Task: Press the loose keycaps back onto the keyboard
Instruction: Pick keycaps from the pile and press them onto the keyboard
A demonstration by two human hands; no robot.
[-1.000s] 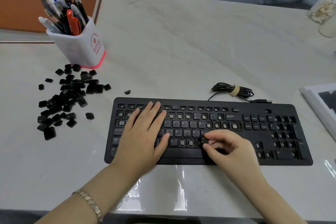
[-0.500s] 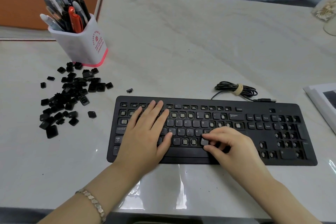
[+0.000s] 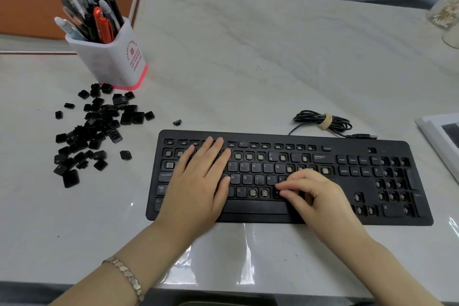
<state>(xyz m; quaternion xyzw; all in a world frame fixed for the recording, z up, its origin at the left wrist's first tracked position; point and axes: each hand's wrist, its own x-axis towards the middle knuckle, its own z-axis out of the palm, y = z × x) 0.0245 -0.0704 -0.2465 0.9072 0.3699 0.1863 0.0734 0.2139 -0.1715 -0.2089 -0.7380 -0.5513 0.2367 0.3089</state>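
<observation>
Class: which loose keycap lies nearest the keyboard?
The small lone keycap just beyond the keyboard, at its far left corner; the rest lie farther left, near the pen cup.

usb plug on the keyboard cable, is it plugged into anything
No, the usb plug lies free on the table behind the keyboard, with its cable coiled and tied.

Left hand (image 3: 198, 181) lies flat, fingers straight toward 1 o'clock; right hand (image 3: 315, 196) curled, fingertips toward 9 o'clock
</observation>
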